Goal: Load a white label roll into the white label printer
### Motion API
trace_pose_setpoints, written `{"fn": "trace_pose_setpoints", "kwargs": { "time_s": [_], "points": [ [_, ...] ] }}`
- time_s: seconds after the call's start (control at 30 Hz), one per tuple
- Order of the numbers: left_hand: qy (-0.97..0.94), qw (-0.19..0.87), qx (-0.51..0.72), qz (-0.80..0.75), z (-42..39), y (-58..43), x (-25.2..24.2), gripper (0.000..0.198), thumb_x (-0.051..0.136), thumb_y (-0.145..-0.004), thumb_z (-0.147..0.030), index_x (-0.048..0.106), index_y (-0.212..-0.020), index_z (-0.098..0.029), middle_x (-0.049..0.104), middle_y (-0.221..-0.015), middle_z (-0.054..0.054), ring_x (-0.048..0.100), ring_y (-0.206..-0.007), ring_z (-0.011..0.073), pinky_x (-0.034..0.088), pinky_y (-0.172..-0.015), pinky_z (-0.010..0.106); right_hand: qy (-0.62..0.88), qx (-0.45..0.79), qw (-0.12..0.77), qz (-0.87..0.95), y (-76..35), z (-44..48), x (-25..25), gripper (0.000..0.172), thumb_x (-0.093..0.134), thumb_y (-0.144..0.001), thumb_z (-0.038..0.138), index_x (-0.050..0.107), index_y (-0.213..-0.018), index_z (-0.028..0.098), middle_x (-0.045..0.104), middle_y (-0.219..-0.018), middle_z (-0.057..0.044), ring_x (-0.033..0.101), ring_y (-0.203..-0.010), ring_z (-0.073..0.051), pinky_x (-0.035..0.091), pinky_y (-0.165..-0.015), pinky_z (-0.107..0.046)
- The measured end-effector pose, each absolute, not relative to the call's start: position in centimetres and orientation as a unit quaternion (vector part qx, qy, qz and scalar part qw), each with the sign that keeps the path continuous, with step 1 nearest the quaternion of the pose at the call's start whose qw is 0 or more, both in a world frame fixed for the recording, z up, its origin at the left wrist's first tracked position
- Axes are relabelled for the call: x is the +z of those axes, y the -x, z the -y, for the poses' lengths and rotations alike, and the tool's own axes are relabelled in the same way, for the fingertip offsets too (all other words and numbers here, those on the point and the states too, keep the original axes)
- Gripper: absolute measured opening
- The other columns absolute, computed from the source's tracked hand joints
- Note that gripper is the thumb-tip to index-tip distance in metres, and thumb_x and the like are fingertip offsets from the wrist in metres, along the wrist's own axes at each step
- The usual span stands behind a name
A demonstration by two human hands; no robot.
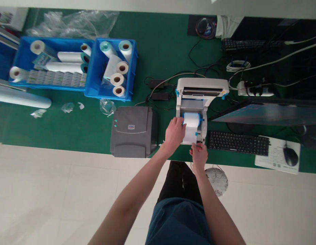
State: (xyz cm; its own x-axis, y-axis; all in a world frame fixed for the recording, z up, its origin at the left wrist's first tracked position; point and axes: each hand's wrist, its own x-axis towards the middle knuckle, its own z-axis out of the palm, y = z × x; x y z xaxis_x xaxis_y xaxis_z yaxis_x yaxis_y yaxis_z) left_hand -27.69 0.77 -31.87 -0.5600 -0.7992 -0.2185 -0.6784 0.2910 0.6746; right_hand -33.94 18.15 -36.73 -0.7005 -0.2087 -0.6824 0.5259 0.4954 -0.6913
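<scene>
A white label printer (202,89) stands open on the green table, its lid tilted back. Inside it sits a white label roll (191,119) between blue holders, with its paper running down toward the front. My left hand (174,132) rests against the left side of the roll and the printer's wall. At the printer's front edge, my right hand (199,156) pinches the end of the label paper. A closed grey printer (134,131) stands just left of my left hand.
Two blue bins (90,81) with several label rolls sit at the back left, plastic wrap behind them. A black keyboard (238,143), a mouse (290,156) on a pad, a monitor (270,112), cables and a power strip (255,90) crowd the right. The table edge runs along the tiled floor.
</scene>
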Motion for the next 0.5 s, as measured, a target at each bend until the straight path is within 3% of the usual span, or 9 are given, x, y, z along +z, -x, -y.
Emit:
{"fn": "trace_pose_setpoints", "kwargs": {
  "time_s": [0.13,0.27,0.5],
  "points": [
    [-0.567,0.101,-0.451,0.682,-8.7,24.8,-33.1,0.018,0.059,-0.102,-0.028,0.063,-0.119,-0.02,0.073,-0.112,0.01,0.072,-0.092,0.0217,0.058,-0.087,0.036,-0.09,-0.496,0.348,-0.79,34.7,-18.4,-36.7,0.027,0.08,-0.102,0.028,0.066,-0.12,0.013,0.066,-0.099,-0.002,0.066,-0.078,-0.014,0.061,-0.065,-0.023],
    [-0.646,0.14,-0.514,0.547,-12.9,24.8,-35.3,0.018,0.063,-0.099,-0.028,0.067,-0.115,-0.019,0.075,-0.116,0.013,0.074,-0.1,0.0229,0.06,-0.09,0.038,-0.127,-0.501,0.36,-0.777,34.9,-17.6,-36.7,0.019,0.077,-0.104,0.027,0.066,-0.111,0.012,0.066,-0.097,-0.002,0.067,-0.081,-0.015,0.063,-0.068,-0.025],
    [-0.69,0.197,-0.606,0.343,-13.1,27.0,-37.0,0.028,0.071,-0.095,-0.041,0.069,-0.105,-0.015,0.077,-0.102,0.012,0.075,-0.082,0.0203,0.062,-0.066,0.03,-0.204,-0.495,0.402,-0.743,35.1,-16.2,-35.6,0.02,0.075,-0.106,0.029,0.066,-0.107,0.012,0.065,-0.095,-0.002,0.066,-0.08,-0.015,0.063,-0.069,-0.025]
  ]
}}
